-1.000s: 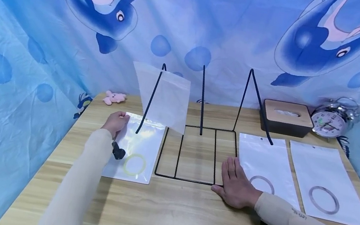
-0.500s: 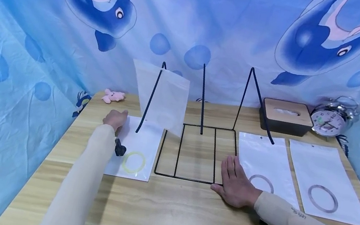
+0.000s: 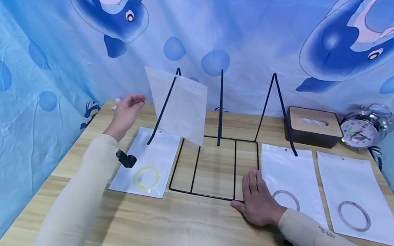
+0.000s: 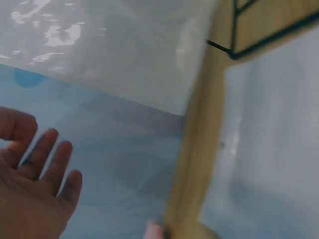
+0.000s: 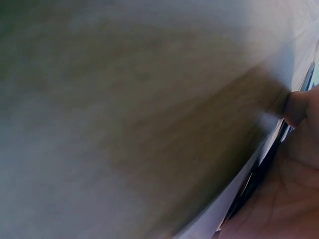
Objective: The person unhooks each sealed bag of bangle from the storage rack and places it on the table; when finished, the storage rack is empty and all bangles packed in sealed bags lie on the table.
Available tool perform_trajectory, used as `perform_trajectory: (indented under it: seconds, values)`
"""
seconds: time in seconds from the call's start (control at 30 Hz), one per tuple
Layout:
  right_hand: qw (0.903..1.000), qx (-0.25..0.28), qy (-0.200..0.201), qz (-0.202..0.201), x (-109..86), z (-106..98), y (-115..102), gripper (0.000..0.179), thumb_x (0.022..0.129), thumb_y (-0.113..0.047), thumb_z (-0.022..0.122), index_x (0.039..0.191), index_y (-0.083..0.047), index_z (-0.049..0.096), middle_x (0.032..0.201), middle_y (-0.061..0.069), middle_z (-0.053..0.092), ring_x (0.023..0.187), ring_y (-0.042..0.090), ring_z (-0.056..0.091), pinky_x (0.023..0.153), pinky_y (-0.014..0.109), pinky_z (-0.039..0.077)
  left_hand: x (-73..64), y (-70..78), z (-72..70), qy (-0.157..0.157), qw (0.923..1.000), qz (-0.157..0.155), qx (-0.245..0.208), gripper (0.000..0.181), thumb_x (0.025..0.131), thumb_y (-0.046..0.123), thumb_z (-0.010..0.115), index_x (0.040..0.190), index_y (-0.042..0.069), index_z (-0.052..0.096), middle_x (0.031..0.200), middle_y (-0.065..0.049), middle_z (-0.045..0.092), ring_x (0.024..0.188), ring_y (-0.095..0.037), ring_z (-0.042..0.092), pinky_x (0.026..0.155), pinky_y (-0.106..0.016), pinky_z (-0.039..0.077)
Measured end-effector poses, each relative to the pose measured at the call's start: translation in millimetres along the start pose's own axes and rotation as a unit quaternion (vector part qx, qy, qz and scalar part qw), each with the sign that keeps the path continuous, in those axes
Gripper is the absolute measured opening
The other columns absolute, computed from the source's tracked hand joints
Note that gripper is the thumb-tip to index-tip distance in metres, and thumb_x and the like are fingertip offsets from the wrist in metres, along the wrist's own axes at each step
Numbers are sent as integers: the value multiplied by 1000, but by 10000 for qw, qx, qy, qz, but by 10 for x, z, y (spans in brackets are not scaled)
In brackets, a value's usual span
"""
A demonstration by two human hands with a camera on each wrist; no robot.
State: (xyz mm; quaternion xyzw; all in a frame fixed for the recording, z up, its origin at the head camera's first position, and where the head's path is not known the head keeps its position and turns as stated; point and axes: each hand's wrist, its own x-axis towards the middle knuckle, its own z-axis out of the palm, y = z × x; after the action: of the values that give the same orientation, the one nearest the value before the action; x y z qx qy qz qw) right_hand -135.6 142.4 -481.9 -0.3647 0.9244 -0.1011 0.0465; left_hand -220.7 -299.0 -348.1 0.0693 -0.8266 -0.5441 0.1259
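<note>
A black wire rack (image 3: 195, 169) stands mid-table with upright slanted rods. From its left rod hangs a translucent white zip bag (image 3: 188, 110). My left hand (image 3: 125, 114) is raised just left of that hanging bag, fingers loosely bent and holding nothing; the left wrist view shows the same hand (image 4: 37, 184) apart from the bag (image 4: 109, 55). Below it, a white zip bag (image 3: 135, 160) with a yellow ring (image 3: 147, 177) lies flat on the table. My right hand (image 3: 261, 201) rests with spread straight fingers over the rack's front right corner.
Two more white bags (image 3: 297, 171) (image 3: 363, 192) with greyish rings lie at the right. Behind them stand a tissue box (image 3: 311, 136) and an alarm clock (image 3: 359, 134). A pink toy (image 3: 116, 102) is partly hidden behind my left hand. A blue curtain (image 3: 215, 20) surrounds the table.
My left hand has left the upper left corner of the flat left bag and risen up and back, towards the hanging bag. The right hand has stayed in place.
</note>
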Motion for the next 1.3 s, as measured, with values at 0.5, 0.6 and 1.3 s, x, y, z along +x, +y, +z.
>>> perform_trajectory:
  seconds: [0.5,0.6,1.3]
  values:
    - [9997,161,-142,99,-44,66,-25,88,104,-50,46,148,22,21,155,43,7,145,53,3,115,60,4,36,565,-48,-963,9885,712,-921,61,100,21,64,153,13,35,149,-8,47,140,-23,40,114,-47,29]
    - [9998,92,-142,99,-25,55,-12,88,104,-50,47,148,22,22,155,43,7,146,53,3,115,60,4,41,622,-40,-836,9862,844,-1149,50,102,29,61,146,11,46,137,-8,56,133,-25,47,113,-44,32]
    - [9990,309,-284,155,-4,-102,-38,90,104,-53,43,149,22,18,155,44,4,145,54,-3,115,60,3,-237,721,-120,-678,9864,976,-1139,30,104,37,50,112,11,62,97,-4,55,83,-20,50,67,-25,43]
